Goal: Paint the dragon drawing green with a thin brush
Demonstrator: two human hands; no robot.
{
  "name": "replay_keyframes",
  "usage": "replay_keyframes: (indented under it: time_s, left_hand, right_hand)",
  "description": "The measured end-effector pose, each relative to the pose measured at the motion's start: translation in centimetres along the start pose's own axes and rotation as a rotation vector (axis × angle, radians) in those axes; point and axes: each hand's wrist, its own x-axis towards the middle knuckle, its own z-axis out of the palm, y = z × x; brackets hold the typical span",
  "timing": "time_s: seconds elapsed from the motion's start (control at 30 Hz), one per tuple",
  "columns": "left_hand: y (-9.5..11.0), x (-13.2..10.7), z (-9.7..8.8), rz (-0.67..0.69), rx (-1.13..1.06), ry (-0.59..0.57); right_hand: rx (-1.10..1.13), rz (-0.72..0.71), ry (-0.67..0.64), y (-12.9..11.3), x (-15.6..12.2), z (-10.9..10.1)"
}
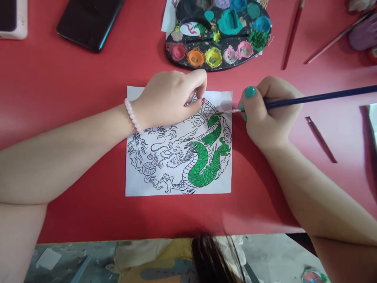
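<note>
A white sheet (165, 186) with a black line drawing of a dragon lies on the red table. Part of the dragon's body is painted green (202, 169). Across the sheet's top edge rests my left hand (171, 94), fingers curled in and nothing visible in them, with a pink bead bracelet at the wrist. My right hand (269, 108) grips a thin paintbrush (324, 96) with a dark blue handle. The brush's tip meets the upper end of the green, just right of my left fingertips. My left hand covers the upper part of the drawing.
Beyond the sheet stands a black paint palette (218, 41) with several coloured paints. A dark phone (90, 23) lies at the upper left, beside a pale-edged device (13, 19). Red brushes (293, 35) and a short red stick (321, 139) lie right. The table's near edge (147, 239) runs below.
</note>
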Motion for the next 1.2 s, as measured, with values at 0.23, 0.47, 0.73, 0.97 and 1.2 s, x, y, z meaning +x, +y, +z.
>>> replay_keyframes:
  time_s: [0.23, 0.47, 0.73, 0.97, 1.2]
  left_hand:
    - [-0.12, 0.13, 0.01, 0.007, -0.001, 0.003]
    - [-0.08, 0.12, 0.19, -0.004, -0.004, 0.002]
    - [-0.05, 0.10, 0.08, -0.008, 0.001, 0.011]
    - [0.03, 0.17, -0.09, -0.026, 0.020, -0.045]
    - [-0.11, 0.17, 0.09, -0.005, 0.000, 0.011]
  right_hand:
    - [0.031, -0.034, 0.008, 0.04, 0.02, 0.11]
    - [-0.029, 0.004, -0.008, -0.27, 0.17, 0.13]
    - [0.045, -0.006, 0.034, 0.09, 0.00, 0.11]
    - [-0.004, -0.044, -0.006, -0.05, 0.06, 0.09]
    - [0.069, -0.006, 0.018, 0.11, -0.06, 0.04]
